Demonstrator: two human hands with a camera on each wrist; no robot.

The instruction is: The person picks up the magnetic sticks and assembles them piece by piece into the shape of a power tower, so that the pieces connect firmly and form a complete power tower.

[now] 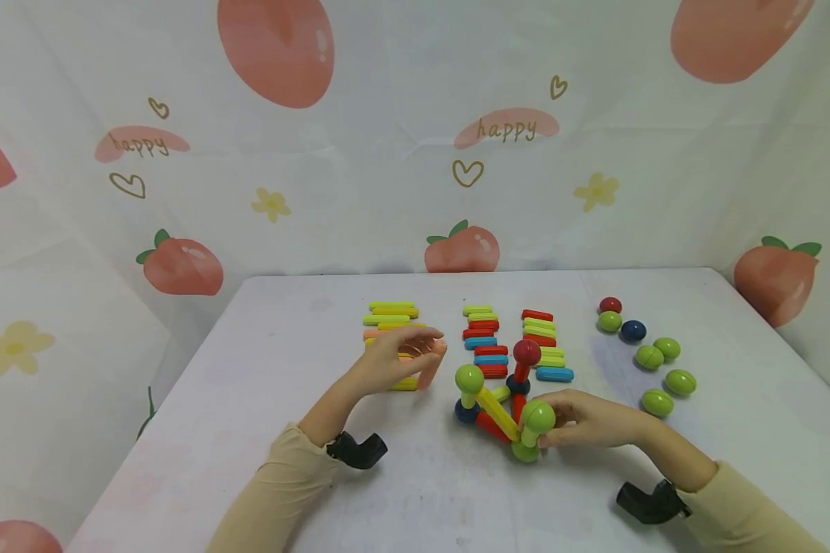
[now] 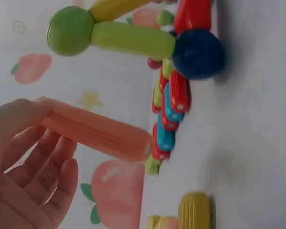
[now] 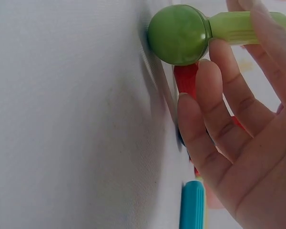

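My left hand (image 1: 396,361) pinches one end of a peach-coloured ribbed rod (image 2: 97,131) between thumb and fingers, its other end pointing down above the table. To its right stands a frame built of balls and rods. A red ball (image 1: 526,352) and a green ball (image 1: 469,379) top two uprights, and a yellow rod (image 1: 498,413) slants between the green-topped corners. At the near corner, my right hand (image 1: 591,418) holds the short green upright rod (image 3: 233,27) with thumb and fingers. The green ball (image 3: 178,36) at its foot is on the table.
Behind the left hand lies a column of yellow and lime rods (image 1: 390,310). Two columns of shorter rods, including a blue rod (image 1: 555,374), lie behind the frame. Several loose balls, among them a dark blue ball (image 1: 632,331), are at the right. A printed cloth (image 1: 373,153) hangs behind the table.
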